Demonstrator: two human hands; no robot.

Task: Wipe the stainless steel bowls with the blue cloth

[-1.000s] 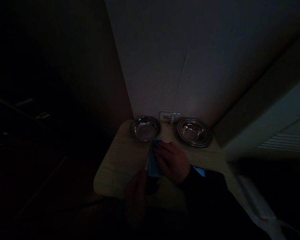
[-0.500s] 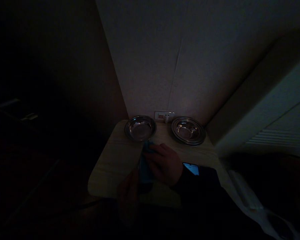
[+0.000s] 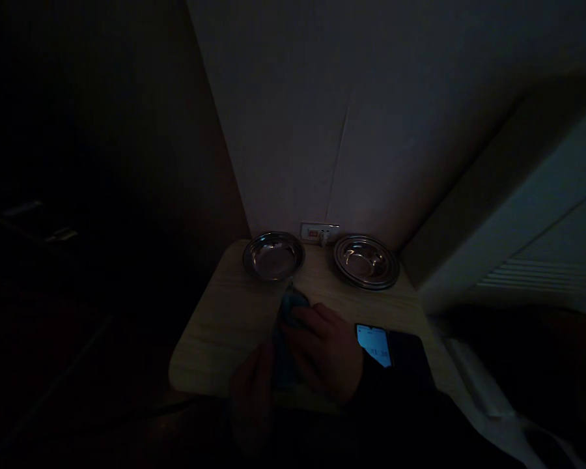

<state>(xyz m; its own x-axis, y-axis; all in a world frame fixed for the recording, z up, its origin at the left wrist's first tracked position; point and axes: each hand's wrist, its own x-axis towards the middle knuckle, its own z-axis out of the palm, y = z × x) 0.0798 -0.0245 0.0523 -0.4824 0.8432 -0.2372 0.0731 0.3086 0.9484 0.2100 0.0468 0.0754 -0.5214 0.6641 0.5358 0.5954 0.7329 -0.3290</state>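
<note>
On the phone [image 3: 371, 340] I can make out a row of digits [image 3: 379, 354], the last two looking like 20, the first ones too blurred for me to read; the smaller marks [image 3: 370, 332] above them are illegible to me from here

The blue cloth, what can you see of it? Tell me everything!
The blue cloth looks like soft fabric, dark blue in the dim light. Its top is bunched up; its lower part is mostly lost in shadow. The right hand holds it with bent fingers, in front of the wooden-looking table's back edge. The left hand is close beside it; whether they touch is too dark to tell.
</note>
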